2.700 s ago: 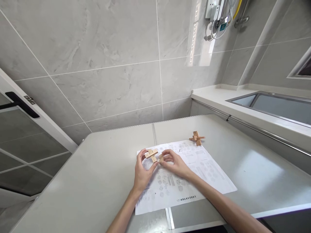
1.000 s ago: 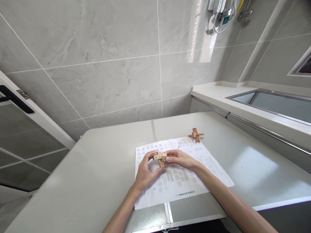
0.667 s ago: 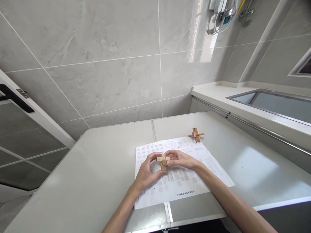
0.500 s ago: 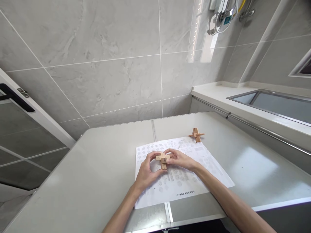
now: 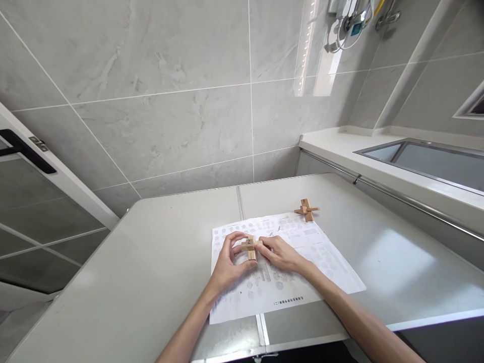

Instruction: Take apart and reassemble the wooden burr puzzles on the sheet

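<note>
A small wooden cross-shaped puzzle (image 5: 250, 246) is held just above a printed paper sheet (image 5: 302, 262) on the grey table (image 5: 151, 262). My left hand (image 5: 229, 264) curls round its left side with finger and thumb closed on it. My right hand (image 5: 282, 253) pinches its right side with the fingertips. A second wooden cross puzzle (image 5: 306, 209) lies on the table beyond the sheet's far right corner, away from both hands.
A tiled wall stands close behind the table. A white counter with a steel sink (image 5: 427, 159) and a rail runs along the right. A glass door with a black handle (image 5: 26, 151) is at the left. The table's front edge is near my arms.
The wooden pieces, apart 2.7 s ago, have come together between my hands into one cross shape. Over the last second both hands turned it slightly and stayed in place above the sheet.
</note>
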Demonstrator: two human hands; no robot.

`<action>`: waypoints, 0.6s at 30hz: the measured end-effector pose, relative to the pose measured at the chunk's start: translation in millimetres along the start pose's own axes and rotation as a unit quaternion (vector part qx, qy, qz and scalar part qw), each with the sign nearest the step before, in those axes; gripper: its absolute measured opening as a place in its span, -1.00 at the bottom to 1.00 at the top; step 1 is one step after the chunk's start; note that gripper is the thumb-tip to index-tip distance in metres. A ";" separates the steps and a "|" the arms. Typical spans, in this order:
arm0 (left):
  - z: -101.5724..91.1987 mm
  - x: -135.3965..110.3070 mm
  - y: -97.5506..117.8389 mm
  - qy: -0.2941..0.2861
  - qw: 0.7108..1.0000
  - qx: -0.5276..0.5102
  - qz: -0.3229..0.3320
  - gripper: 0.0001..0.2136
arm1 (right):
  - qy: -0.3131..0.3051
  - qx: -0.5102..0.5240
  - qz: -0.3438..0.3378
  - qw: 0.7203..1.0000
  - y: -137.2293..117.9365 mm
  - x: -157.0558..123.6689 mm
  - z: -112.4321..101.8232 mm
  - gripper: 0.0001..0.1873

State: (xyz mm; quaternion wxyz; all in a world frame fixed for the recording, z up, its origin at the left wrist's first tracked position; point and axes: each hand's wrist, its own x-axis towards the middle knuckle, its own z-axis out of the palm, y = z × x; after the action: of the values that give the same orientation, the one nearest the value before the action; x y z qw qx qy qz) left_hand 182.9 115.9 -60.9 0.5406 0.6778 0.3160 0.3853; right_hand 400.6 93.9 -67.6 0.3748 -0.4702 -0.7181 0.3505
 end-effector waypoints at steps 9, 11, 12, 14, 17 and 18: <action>1.7 -0.1 0.2 0.037 0.985 0.150 0.084 -0.43 | -0.090 0.290 0.128 0.944 6.7 6.8 15.8 -0.31; 2.0 -0.2 0.5 0.046 0.984 0.161 0.065 -0.38 | -0.071 0.297 0.140 0.942 6.6 8.8 14.2 -0.31; 2.0 -0.4 0.7 0.052 0.983 0.169 0.056 -0.35 | -0.052 0.304 0.156 0.938 7.1 9.6 12.2 -0.32; 1.9 -0.8 0.8 0.063 0.980 0.187 0.039 -0.32 | 0.003 0.335 0.209 0.919 10.5 9.7 5.8 -0.36; 1.6 -2.0 0.1 0.059 0.976 0.212 0.005 -0.34 | 0.108 0.436 0.293 0.844 23.1 1.4 -10.9 -0.51; 1.5 -2.4 -0.4 0.054 0.975 0.217 -0.005 -0.36 | 0.136 0.477 0.298 0.816 28.6 -4.3 -18.2 -0.57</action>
State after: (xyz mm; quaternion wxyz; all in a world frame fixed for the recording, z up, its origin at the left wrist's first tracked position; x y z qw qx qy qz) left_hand 183.0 113.2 -61.9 0.3642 0.7558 0.4241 0.3409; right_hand 429.4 101.6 -84.4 0.5233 -0.4665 -0.2275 0.6758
